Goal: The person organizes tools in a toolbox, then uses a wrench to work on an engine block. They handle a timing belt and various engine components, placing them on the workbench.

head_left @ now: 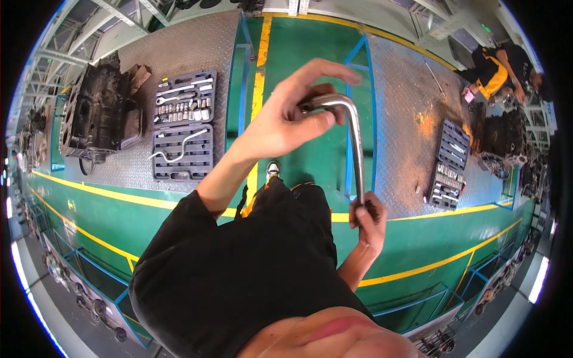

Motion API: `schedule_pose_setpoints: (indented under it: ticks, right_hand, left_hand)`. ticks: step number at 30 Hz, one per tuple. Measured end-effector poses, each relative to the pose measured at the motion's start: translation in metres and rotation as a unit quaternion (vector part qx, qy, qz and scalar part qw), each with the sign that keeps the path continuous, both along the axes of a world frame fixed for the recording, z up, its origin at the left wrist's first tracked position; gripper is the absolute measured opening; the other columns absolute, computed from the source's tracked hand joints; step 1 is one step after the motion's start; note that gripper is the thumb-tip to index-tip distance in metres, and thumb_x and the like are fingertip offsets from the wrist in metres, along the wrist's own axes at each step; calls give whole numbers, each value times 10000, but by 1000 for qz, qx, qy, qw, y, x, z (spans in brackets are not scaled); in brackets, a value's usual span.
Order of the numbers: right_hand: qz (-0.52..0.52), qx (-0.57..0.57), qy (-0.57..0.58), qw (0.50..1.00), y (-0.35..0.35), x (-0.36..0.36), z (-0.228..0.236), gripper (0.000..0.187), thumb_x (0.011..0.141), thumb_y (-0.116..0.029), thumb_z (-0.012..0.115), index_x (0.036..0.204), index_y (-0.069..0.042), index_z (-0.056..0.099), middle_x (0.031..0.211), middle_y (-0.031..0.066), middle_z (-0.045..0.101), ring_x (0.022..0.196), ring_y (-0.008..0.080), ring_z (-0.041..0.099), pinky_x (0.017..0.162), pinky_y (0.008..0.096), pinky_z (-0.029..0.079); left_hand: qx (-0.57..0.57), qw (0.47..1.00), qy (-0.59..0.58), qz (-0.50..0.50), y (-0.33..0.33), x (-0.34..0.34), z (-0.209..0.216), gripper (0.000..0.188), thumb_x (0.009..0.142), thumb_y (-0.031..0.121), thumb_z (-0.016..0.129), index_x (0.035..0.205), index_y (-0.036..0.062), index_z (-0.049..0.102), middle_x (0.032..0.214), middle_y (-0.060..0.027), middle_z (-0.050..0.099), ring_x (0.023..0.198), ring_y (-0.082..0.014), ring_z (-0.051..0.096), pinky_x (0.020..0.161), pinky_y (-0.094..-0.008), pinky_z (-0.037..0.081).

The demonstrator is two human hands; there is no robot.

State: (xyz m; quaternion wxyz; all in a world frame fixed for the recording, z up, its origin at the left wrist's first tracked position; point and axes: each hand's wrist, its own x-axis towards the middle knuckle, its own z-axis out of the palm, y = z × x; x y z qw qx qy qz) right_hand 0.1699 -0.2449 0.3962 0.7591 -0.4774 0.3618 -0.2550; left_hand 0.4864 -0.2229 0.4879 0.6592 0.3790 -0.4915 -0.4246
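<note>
Across a green workshop floor (310, 53), a bent silver metal bar (356, 149) is spanning the centre of the frame, the bare right hand (371, 225) gripping its lower end, the bare left hand (286, 113) loosely curling about its angled top. The step appears to be positioning the bar; the next move is probably calling for a firmer left grip. At upper left, a dark-grey plastic socket case (200, 164) is lying open.
</note>
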Motion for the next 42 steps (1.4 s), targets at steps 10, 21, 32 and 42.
schedule_pose_setpoints:
  ticks: [10,21,32,42]
  right_hand:
    - [136,186,-39,972,-126,58,-42,499,1025,-313,624,640,-141,357,428,-15,305,309,101,267,321,299,194]
    - [135,60,-161,976,-236,55,-41,579,1075,-359,509,581,-147,297,458,12,312,375,129,321,378,301,285]
    - [-238,133,179,945,-223,23,-153,550,917,-441,730,609,-174,360,486,-31,333,369,114,323,377,306,234]
    - [-449,430,-95,778,-209,19,-253,534,974,-313,602,603,-208,233,494,-40,189,413,143,257,448,323,229]
  left_hand:
    - [-62,883,417,-205,-112,-10,-2,951,999,725,281,1625,26,123,1664,-263,174,1520,-412,253,1211,-530,258]
    - [-191,826,527,-64,-161,6,7,804,1055,585,263,1616,19,151,1678,-264,87,1554,-420,112,1266,-563,90]
    - [-64,808,584,50,-20,90,-192,711,1031,341,503,1619,64,213,1711,-158,102,1558,-285,209,1238,-469,244]
    - [10,610,658,441,133,131,-320,498,1021,285,453,1437,13,491,1553,-160,475,1399,-315,478,1084,-521,400]
